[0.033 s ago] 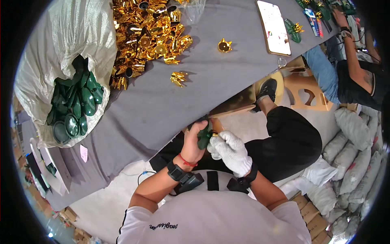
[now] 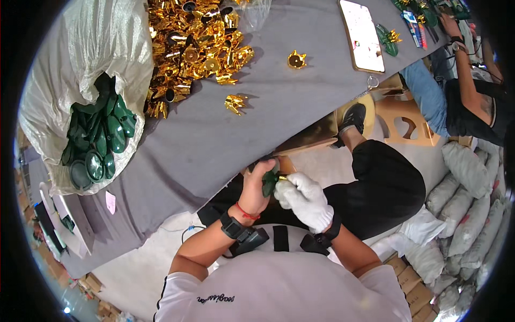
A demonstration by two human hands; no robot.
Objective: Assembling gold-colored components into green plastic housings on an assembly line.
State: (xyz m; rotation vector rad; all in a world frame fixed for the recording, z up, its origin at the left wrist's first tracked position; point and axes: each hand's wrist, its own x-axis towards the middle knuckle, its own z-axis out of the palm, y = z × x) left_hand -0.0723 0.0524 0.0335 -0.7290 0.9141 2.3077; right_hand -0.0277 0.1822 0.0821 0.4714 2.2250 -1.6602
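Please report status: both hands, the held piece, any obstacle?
Left hand bare, holding dark green piece. Right hand gloved, apparently gripping small gold part beside it. No obstruction visible between hands.

On the table point(image 2: 214, 139), the sack point(image 2: 107, 43) lies left of the crowns point(image 2: 212, 65), the phone point(image 2: 361, 35) right.

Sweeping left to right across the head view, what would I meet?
Open white sack, pile of gold crown-shaped pieces, bare left hand, gloved right hand, phone, stacked grey sacks.

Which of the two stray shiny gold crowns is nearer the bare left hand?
The lower, leftward shiny gold crown; the upper, rightward crown lies farther from the left hand.
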